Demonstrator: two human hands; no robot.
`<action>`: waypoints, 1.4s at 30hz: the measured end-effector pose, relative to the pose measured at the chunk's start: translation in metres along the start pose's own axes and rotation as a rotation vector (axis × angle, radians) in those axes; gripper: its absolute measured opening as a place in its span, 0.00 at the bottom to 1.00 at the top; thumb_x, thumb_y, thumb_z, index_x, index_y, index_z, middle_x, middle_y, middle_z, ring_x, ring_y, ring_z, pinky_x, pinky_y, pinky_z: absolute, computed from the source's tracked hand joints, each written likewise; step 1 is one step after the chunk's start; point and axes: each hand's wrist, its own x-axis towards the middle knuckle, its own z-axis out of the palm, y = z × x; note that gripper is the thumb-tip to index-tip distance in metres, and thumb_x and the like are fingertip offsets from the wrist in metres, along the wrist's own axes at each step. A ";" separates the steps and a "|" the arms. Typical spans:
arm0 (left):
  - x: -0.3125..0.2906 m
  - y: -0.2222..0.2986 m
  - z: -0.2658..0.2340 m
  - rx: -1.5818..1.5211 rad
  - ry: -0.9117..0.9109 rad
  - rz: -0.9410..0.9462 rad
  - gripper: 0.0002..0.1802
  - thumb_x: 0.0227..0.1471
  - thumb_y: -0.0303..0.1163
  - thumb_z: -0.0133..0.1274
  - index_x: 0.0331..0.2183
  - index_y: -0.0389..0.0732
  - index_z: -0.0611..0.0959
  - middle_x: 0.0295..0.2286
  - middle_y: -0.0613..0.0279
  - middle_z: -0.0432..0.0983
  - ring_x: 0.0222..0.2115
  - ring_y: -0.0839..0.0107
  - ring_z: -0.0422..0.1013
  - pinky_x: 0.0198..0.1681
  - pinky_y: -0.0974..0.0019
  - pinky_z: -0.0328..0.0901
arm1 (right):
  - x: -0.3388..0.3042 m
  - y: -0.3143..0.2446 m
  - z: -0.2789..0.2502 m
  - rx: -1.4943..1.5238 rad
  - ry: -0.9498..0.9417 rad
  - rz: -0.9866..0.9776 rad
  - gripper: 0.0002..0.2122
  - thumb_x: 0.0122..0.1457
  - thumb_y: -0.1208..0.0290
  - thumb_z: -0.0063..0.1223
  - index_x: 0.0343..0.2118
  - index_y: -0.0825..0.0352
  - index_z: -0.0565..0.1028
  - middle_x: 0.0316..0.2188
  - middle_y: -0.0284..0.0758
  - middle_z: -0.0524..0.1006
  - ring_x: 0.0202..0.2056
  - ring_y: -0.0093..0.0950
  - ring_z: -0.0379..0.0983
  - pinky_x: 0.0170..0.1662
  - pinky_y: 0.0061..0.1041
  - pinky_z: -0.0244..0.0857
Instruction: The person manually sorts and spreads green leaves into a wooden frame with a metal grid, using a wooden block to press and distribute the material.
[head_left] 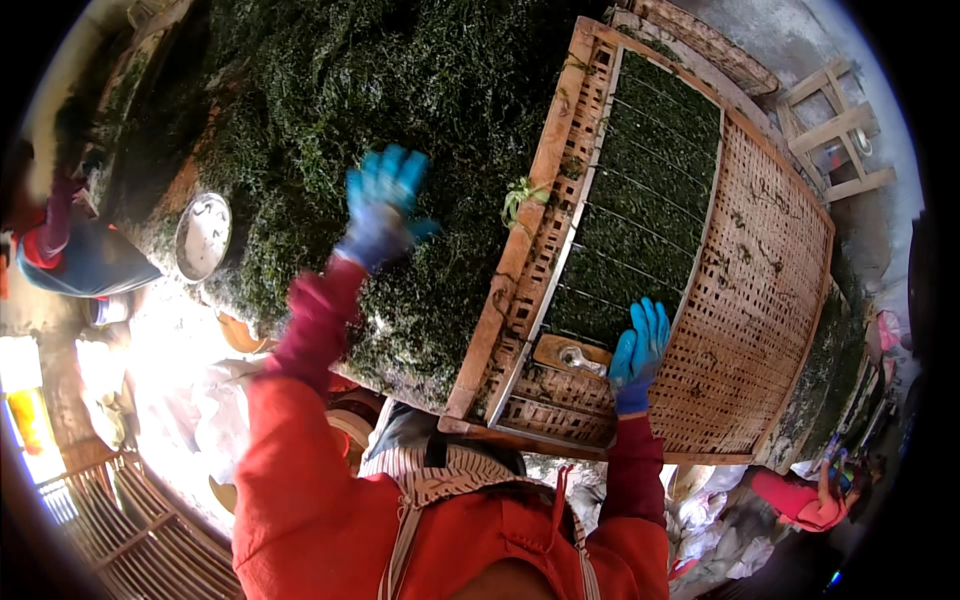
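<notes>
"Fingers first: how does the blue-gloved right hand (640, 348) hold them?"

"Extended, nearly together, beside a small brown wooden block with a shiny metal knob (585, 362). Whether it touches the block, I can't tell."

"And the blue-gloved left hand (383, 200)?"

"Blurred, fingers spread apart, over a broad heap of stringy dark-green plant matter (300, 100)."

"What lies beyond the block?"

"An even dark-green layer (640, 180) crossed by thin pale lines, inside a long, narrow whitish frame (518, 367). That sits on a tan woven mat (765, 290) edged with wood."

"Farther out?"

"Left, a round, shallow white bowl (203, 238) at the heap's edge, with a co-worker in blue-grey and dark red (85, 262) behind it. Upper right, a pale wooden stand (833, 128); lower right, another person in a pinkish-red top (800, 500)."
</notes>
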 end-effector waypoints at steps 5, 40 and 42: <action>0.080 -0.110 0.024 0.049 -0.582 -0.503 0.47 0.50 0.37 0.62 0.68 0.64 0.59 0.70 0.53 0.45 0.68 0.44 0.50 0.67 0.39 0.52 | -0.002 -0.001 0.006 -0.013 -0.033 0.037 0.20 0.72 0.63 0.35 0.53 0.71 0.77 0.57 0.47 0.74 0.62 0.50 0.65 0.65 0.47 0.57; 0.064 -0.139 -0.134 -0.285 0.232 -0.040 0.23 0.58 0.40 0.57 0.54 0.45 0.78 0.43 0.55 0.81 0.45 0.57 0.78 0.46 0.58 0.75 | 0.275 -0.266 0.152 0.519 -0.847 -0.021 0.17 0.70 0.69 0.46 0.56 0.73 0.74 0.52 0.43 0.79 0.48 0.33 0.77 0.55 0.33 0.71; 0.054 -0.155 -0.120 -0.022 -0.252 -0.452 0.28 0.60 0.50 0.56 0.56 0.45 0.75 0.44 0.53 0.81 0.47 0.56 0.77 0.47 0.55 0.74 | 0.277 -0.261 0.152 0.731 -0.921 0.126 0.13 0.68 0.72 0.47 0.50 0.74 0.77 0.46 0.41 0.82 0.45 0.32 0.79 0.52 0.31 0.73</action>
